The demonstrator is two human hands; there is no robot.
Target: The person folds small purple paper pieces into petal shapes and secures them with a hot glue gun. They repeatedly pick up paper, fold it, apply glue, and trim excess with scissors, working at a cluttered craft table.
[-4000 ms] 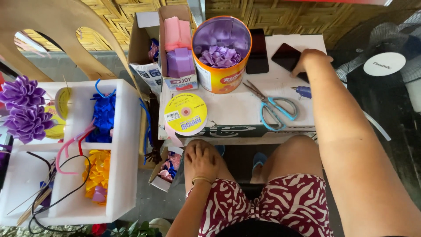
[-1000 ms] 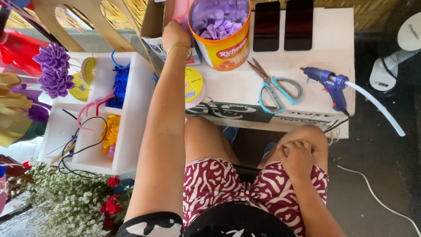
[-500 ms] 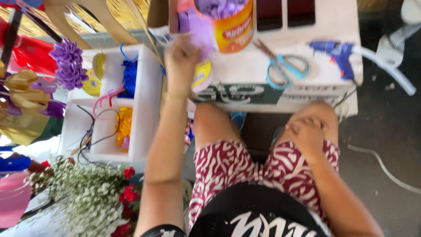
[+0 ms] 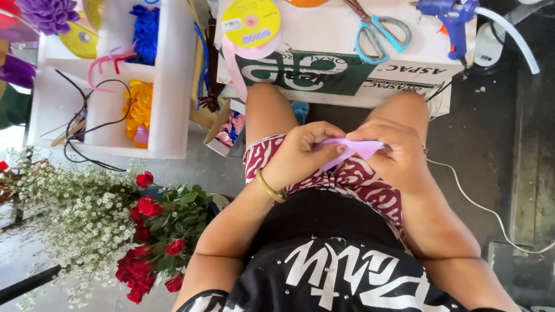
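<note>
Crosswise, both hands [image 4: 347, 153] pinch the lilac ribbon strip [image 4: 351, 147]

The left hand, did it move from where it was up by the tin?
Yes. The left hand came down off the white table to the lap, where it now pinches a purple piece with the right hand.

Purple flower [image 4: 49, 13], orange lid [image 4: 306, 2] and scissors [image 4: 378, 29]: cut by the top edge. Lilac paper piece [image 4: 354, 148]: largely covered by the fingers [image 4: 324, 134] of both hands. Glue gun [image 4: 448, 14]: upper body out of frame.
</note>
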